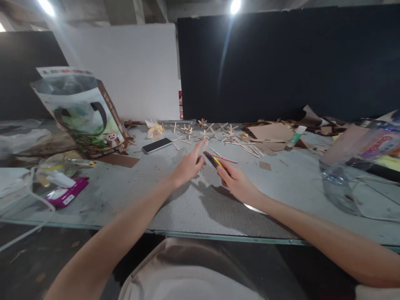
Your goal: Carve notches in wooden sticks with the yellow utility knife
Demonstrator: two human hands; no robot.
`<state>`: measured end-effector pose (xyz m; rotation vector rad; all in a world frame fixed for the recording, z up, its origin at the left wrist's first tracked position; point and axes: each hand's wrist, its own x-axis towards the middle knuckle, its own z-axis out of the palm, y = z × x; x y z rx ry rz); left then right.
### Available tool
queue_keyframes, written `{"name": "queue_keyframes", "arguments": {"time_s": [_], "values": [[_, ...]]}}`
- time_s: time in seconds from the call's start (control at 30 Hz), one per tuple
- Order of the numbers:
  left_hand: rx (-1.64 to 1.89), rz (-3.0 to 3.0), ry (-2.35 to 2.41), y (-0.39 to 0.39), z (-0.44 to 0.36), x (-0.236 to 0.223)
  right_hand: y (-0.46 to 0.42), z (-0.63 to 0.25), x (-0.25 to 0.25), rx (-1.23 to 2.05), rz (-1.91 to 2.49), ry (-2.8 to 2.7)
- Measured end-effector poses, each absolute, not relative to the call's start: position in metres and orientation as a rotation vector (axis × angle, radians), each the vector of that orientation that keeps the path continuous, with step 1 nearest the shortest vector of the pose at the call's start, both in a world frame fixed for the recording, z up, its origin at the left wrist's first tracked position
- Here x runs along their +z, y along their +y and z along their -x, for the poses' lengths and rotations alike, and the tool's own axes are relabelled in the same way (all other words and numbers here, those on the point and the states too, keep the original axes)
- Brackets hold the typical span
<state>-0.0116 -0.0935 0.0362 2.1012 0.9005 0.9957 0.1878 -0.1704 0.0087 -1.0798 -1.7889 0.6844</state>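
Observation:
My right hand (236,180) is closed around a black and yellow utility knife (214,160), whose front end points toward my left hand (189,166). The left hand has its index finger raised and the other fingers curled; a small piece may be between them, but I cannot make it out. Just past the knife lies a red patterned pencil-like stick (226,158). Beyond both hands are several star-shaped pieces made of thin wooden sticks (229,131), with loose wooden sticks (250,149) beside them. Under my right forearm a shiny pale strip (254,208) shows in part.
At left stand a printed bag (84,112) and a magenta object (67,193). A phone (157,145) lies at mid-left. Cardboard scraps (270,132), a glue stick (296,136) and a clear plastic bottle (340,193) are at right. Black and white panels rise behind the table (125,204).

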Motion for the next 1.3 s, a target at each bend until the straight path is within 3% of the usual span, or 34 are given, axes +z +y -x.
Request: {"name": "queue_keyframes", "arguments": {"time_s": [0.2, 0.43, 0.73, 1.3], "values": [[1.026, -2.091, 0.883, -0.084, 0.010, 0.032, -0.175, -0.184, 0.012, 0.777, 1.126, -1.739], [1.237, -1.684, 1.188, -0.046, 0.042, 0.036, -0.185, -0.185, 0.019, 0.605, 1.200, -1.862], [1.076, -1.728, 0.799, -0.051, 0.040, 0.043, -0.162, -0.198, 0.016, 0.187, 1.130, -1.940], [0.993, -1.474, 0.631, -0.067, 0.025, 0.048, -0.157, -0.205, 0.018, 0.181, 1.091, -1.945]]}}
